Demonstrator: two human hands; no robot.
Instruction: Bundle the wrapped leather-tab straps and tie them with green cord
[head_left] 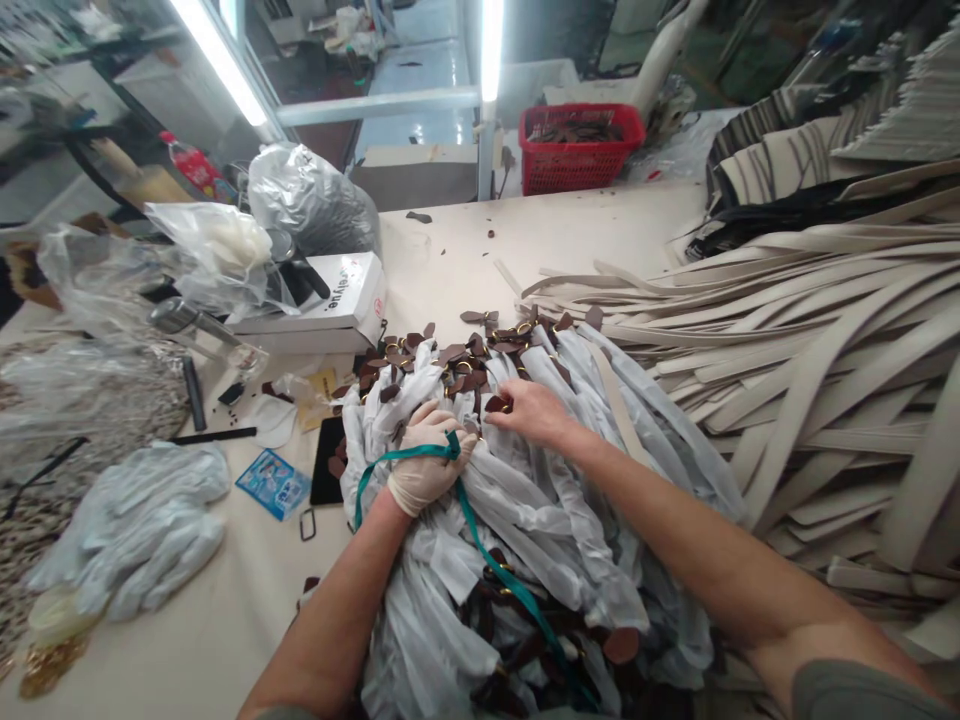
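A large bundle of straps wrapped in thin white plastic [525, 500] lies in front of me, with brown leather tabs [465, 365] and gold-coloured rings at the far ends. My left hand [427, 460], in a white glove, is closed over some wrapped straps at the bundle's left. A knotted teal ribbon [487, 545] crosses the back of that hand and trails down over the plastic. My bare right hand [534, 412] pinches one brown leather tab [498, 405] with a gold ring, just right of the glove. More brown tabs show at the bundle's near end.
Loose beige straps [840, 380] are heaped on the right. A red basket [581, 150] stands at the back. To the left are a white box [322, 300], plastic bags [217, 245], a crumpled pale cloth [142, 530], a blue packet [272, 484] and a dark phone-like slab [327, 462].
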